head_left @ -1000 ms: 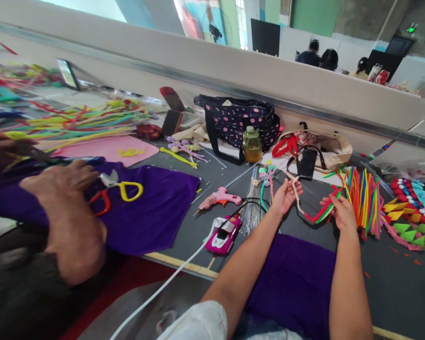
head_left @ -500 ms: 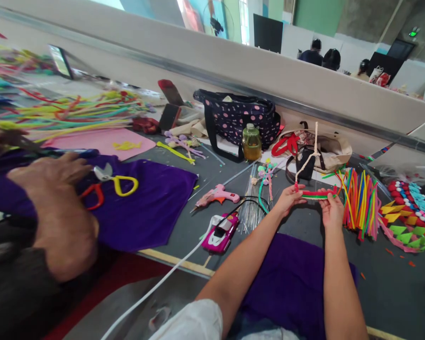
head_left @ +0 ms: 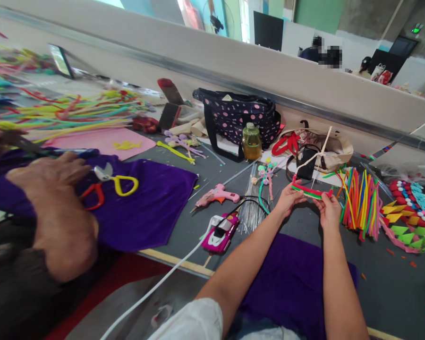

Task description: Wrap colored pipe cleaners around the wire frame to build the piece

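Pinched at both ends, between left hand (head_left: 288, 200) and right hand (head_left: 329, 210): a red, green and pale strip (head_left: 310, 191). Held up above the grey table (head_left: 389, 297), in front of the beige bag (head_left: 344, 144) and just left of a bundle of coloured strips (head_left: 361, 203). Looks light and soft-surfaced, probably bendable rather than brittle, and unlikely to slip. Seems apt to sag or twist if taken by one end only, so best held by both, clear of the slender cream stem (head_left: 308, 162) at the left end, likely easily bent. Barely open, with thumbs and fingers closed on the strip's two ends and the middle left uncovered. Cannot tell how hard pressed; holds nothing else visible.
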Demonstrator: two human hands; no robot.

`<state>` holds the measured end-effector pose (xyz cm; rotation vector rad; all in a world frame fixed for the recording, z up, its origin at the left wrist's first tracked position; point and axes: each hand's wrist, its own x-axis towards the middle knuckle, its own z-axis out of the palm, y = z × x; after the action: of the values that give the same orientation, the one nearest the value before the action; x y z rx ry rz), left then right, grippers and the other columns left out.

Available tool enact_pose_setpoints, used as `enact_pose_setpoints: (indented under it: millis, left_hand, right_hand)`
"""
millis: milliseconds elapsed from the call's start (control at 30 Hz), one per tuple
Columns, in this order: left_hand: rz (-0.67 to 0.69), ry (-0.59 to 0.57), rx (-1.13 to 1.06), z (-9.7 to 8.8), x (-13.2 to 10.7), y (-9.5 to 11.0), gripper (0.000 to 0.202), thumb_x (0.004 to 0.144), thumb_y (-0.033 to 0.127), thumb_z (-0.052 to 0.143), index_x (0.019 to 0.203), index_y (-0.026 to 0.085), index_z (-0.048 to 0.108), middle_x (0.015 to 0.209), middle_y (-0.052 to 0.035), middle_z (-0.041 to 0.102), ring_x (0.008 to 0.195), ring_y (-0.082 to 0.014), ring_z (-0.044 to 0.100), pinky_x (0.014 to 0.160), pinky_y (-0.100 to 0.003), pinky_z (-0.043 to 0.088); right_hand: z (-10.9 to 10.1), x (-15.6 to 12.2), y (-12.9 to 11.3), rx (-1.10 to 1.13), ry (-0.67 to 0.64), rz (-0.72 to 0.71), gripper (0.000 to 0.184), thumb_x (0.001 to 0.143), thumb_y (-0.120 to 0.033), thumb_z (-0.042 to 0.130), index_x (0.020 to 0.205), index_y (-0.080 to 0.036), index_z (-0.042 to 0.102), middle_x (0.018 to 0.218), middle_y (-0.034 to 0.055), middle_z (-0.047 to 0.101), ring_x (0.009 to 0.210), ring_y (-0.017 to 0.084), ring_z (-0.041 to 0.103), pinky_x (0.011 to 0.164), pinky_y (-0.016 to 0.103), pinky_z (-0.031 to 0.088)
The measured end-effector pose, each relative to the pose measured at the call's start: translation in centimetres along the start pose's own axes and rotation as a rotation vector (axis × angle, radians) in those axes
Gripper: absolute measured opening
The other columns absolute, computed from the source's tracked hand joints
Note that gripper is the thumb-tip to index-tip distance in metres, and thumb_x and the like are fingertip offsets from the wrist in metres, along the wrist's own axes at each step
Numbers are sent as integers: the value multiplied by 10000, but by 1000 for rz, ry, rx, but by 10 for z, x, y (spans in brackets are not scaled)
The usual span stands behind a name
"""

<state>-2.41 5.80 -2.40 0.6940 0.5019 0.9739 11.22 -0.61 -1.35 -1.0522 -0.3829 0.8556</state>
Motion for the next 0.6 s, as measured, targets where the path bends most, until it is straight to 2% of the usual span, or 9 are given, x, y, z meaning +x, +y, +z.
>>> enact_pose_setpoints:
  millis: [200,400,600]
  left_hand:
    - [-13,2,-7,0,0,2,519,671,141,777,1161,124,605,763,-40,694,703,-168,692,753,-338,575]
    - [-134,13,-46,0,1,3,298,756,224,731,1014,90,667,813,-111,726,712,-187,703,708,-324,582]
    - [-107,47,-35,-2,1,0,249,765,240,732,954,84,688,809,-123,734,714,-199,707,719,-331,575]
  right_hand:
    - [-1,1,-1,-31,28,17,377,589,-353,838,818,-168,602,787,31,731,638,168,703,612,307,621]
    - [1,-3,-4,-30,-58,-6,392,577,-351,846,826,-175,601,821,47,744,686,177,713,608,276,606]
    - [-3,-2,-8,-49,-105,29,402,638,-397,809,902,-142,645,828,79,743,659,174,707,615,289,609]
